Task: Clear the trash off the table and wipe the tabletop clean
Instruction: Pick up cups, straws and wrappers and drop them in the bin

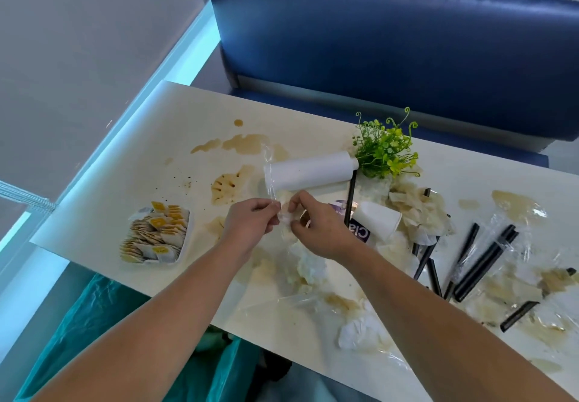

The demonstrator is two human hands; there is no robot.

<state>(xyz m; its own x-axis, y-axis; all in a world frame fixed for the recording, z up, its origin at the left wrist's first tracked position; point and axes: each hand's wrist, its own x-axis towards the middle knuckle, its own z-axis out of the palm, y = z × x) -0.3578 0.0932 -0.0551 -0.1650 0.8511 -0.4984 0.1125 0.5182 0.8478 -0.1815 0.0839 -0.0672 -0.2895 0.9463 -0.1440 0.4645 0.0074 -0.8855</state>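
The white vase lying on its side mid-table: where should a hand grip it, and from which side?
Grip the white vase around its smooth mid-body, coming from above, fingers across its long axis. It lies flat, a plain cylinder; green sprigs crowd the neck end and clear film drapes the base end. The left hand and right hand both pinch that film.

Only legible txt: white letters "Cla" on a dark purple label (360, 231), turned sideways, rest hidden by the cup (377, 218). Sachets (156, 238) carry yellow marks w/ print too small to read.
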